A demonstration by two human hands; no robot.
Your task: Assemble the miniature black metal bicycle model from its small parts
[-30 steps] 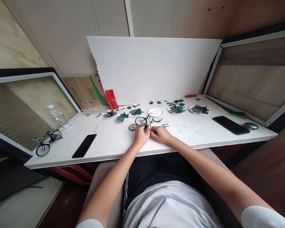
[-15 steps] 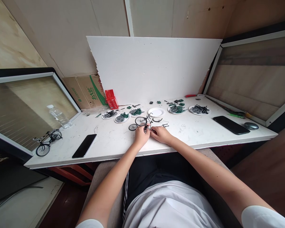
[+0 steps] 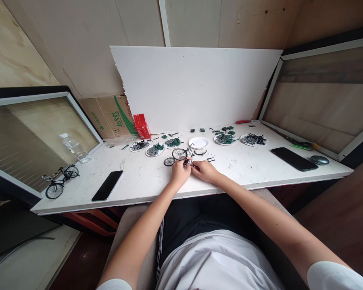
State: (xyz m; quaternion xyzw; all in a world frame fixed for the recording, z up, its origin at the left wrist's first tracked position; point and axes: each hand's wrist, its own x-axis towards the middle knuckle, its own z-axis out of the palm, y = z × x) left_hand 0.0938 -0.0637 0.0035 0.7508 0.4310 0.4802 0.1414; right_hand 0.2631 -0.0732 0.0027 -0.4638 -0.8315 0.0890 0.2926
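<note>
A small black model bicycle (image 3: 183, 155), partly built, stands on the white table (image 3: 145, 179) just beyond my hands. My left hand (image 3: 179, 173) is closed, pinching the bicycle's frame near its rear end. My right hand (image 3: 203, 170) is closed too, its fingertips meeting the left hand's at the same spot on the frame; what they pinch is too small to name. A loose wheel (image 3: 169, 161) lies flat to the left of the bicycle. A black curved part (image 3: 201, 152) lies just behind it.
Several paper plates with green and black parts (image 3: 226, 139) line the back; one plate (image 3: 199, 142) is bare. A finished model bicycle (image 3: 59, 181) and a water bottle (image 3: 75, 148) stand far left. Phones lie at the left (image 3: 107, 185) and right (image 3: 294, 158). A red box (image 3: 142, 126) leans at the back.
</note>
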